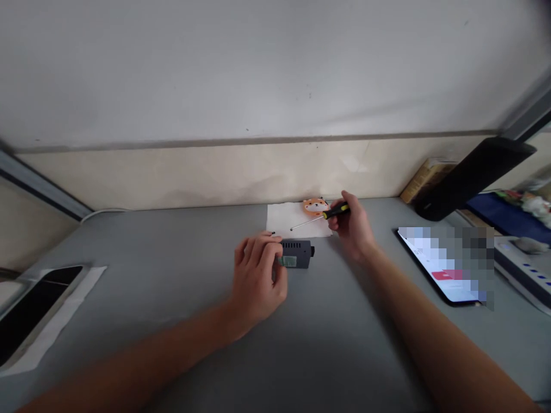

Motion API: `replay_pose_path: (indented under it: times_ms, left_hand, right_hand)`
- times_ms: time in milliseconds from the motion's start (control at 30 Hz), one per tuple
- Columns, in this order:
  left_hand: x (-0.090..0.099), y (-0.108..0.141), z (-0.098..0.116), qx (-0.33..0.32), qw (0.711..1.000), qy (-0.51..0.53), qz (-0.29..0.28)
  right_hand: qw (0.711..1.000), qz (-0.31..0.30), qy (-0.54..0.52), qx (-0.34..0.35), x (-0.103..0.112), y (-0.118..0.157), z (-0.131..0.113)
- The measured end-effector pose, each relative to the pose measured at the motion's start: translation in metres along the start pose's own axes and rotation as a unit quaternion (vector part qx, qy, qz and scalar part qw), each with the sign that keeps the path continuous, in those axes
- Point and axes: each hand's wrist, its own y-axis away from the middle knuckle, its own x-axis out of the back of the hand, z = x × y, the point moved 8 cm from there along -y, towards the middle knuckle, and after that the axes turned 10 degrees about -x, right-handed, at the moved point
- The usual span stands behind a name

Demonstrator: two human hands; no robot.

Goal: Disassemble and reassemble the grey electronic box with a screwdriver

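My left hand [260, 275] is closed around the left end of a small dark grey box [303, 252] with vent slots, a greenish label and a black stub on its right side. The box lies on the table, its left part hidden by my fingers. In my right hand [353, 226] is a screwdriver [338, 210] with a black and yellow handle. Its thin shaft points left and down over a white sheet of paper [278, 213]. A tiny dark piece shows at the tip; I cannot tell whether it is a screw. Another small dark bit lies near my left fingertips.
An orange animal-face item [315, 206] sits at the paper's back edge. To the right are a lit phone or tablet [447, 272], a black cylinder [473, 178], a book [424, 178] and a power strip [525, 272]. A dark-screened device [38, 304] rests at left.
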Motion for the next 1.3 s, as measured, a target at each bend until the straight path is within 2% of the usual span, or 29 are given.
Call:
replay_pose_path:
  times_ms: [233, 400, 1300]
  left_hand:
    - [-0.001, -0.004, 0.008, -0.025, 1.000, -0.004, -0.001]
    - [-0.001, -0.007, 0.013, -0.050, 0.999, -0.003, -0.007]
    - [-0.006, -0.004, 0.013, -0.051, 0.998, 0.006, -0.028]
  right_hand:
    - [1.000, -0.019, -0.021, -0.006, -0.001, -0.001, -0.004]
    - [0.999, 0.000, -0.039, -0.036, -0.001, 0.003, 0.000]
    - [0.997, 0.017, -0.052, -0.056, -0.002, 0.004, 0.005]
